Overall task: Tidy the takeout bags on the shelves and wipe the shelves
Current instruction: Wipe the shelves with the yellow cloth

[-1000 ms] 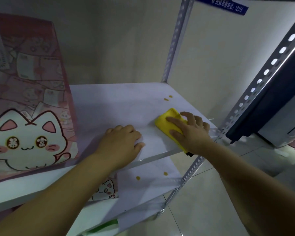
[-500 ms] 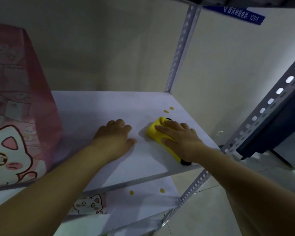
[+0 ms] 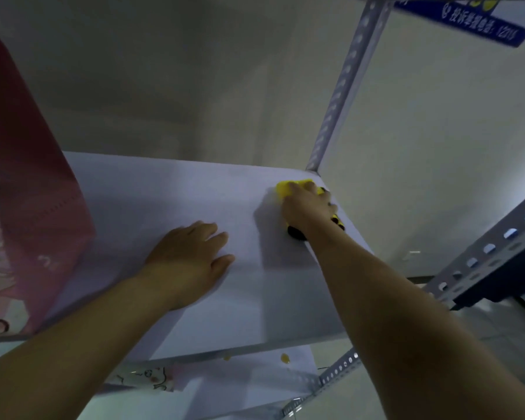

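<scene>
Yellow, with black parts at its near end, the wiping pad (image 3: 286, 188) lies in the far right corner of the white shelf (image 3: 152, 189), close to the foot of the perforated metal post (image 3: 343, 86). My right hand (image 3: 305, 204) lies on top of the pad and presses it to the board, fingers spread over it rather than wrapped round it. My left hand (image 3: 188, 256) rests palm down near the middle of the same shelf, fingers relaxed and holding nothing, well apart from the pad. At the left end of the shelf stands the pink takeout bag (image 3: 37, 213), upright, with part of a dark line drawing on its front at the picture's left edge. High on the right a blue label (image 3: 479, 24) carries white Chinese characters and a number, too blurred for me to read with certainty. On the lower shelf (image 3: 255, 380), near its front edge, sit yellowish spots (image 3: 285, 358), and to their left the top of another bag (image 3: 146, 378) with a drawn cartoon face shows.
</scene>
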